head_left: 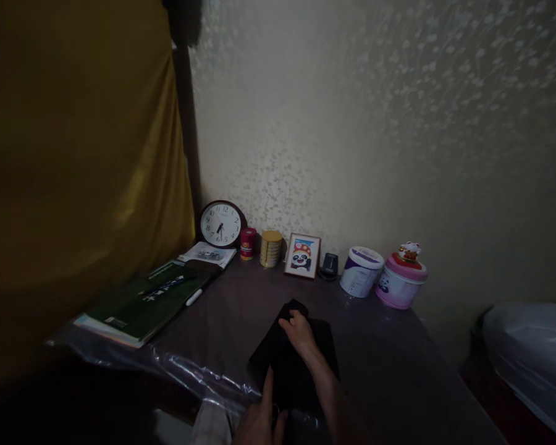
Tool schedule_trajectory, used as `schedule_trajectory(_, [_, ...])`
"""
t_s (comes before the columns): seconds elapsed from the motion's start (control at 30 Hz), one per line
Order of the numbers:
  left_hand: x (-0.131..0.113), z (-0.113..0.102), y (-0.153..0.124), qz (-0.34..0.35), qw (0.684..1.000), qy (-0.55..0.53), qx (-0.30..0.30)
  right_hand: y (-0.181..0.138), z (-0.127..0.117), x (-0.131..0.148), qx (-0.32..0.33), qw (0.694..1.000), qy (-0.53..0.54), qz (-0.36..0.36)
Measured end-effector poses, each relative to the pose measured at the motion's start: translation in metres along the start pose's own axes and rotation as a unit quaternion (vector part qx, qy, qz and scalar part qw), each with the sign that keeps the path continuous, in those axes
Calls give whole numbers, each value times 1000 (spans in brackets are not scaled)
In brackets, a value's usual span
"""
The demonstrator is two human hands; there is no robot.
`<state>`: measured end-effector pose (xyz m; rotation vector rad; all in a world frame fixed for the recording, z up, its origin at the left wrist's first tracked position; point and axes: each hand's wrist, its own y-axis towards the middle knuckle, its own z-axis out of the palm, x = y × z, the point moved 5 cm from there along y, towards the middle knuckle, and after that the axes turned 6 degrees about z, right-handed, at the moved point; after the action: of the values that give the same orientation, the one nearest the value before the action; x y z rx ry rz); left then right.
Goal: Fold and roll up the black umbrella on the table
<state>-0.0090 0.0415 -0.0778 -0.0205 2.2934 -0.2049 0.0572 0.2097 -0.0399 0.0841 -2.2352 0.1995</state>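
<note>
A piece of black cloth point(322, 346), seemingly a folded garment, lies on the dark tabletop in front of me. At its upper part, my right hand point(301, 334) has its fingers bent onto the fabric and grips it. Lower down, by the near edge, my left hand point(262, 420) rests against the cloth. Its index finger is stretched forward and its thumb stands apart. The left hand's other fingers are cut off by the frame or lost in shadow. Dim light hides the folds of the fabric.
The table point(231, 309) has a clear plastic cover hanging over its edge. Left are a green book point(143, 296) and a white marker point(194, 298). Along the wall stand a clock point(220, 224), a red can point(248, 244), a yellow tin point(271, 249), a panda picture point(302, 255) and two tubs point(361, 272).
</note>
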Motion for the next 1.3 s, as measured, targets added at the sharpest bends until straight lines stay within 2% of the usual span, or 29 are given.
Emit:
schedule_trajectory(0.23, [-7,-6,-2,13,998,-53,-8,-2,2,4,6,998,-63,-16])
schedule_trajectory(0.37, [-16,-11,-3,39,998,-45,11,-4,4,9,23,995,-87,-34])
schedule_trajectory(0.5, [-22,-15,-4,58,998,-34,3,-10,5,18,39,988,-134,-66])
schedule_trajectory(0.73, [-8,-4,3,23,1000,10,17,-29,9,30,53,973,-167,-151])
schedule_trajectory(0.87, [1,2,6,24,1000,-2,2,-51,1,31,62,965,-108,-232])
schedule_trajectory(0.97, [7,6,8,31,999,3,-6,-69,-13,24,20,955,-49,-293])
schedule_trajectory(1.03, [11,8,9,33,999,12,-4,-75,-20,13,-14,950,-35,-311])
schedule_trajectory(1.17, [14,9,11,22,1000,19,5,-60,-21,-9,-42,943,-53,-326])
schedule_trajectory(1.3, [13,7,9,-19,1000,23,11,-18,-18,-15,-43,935,-84,-341])
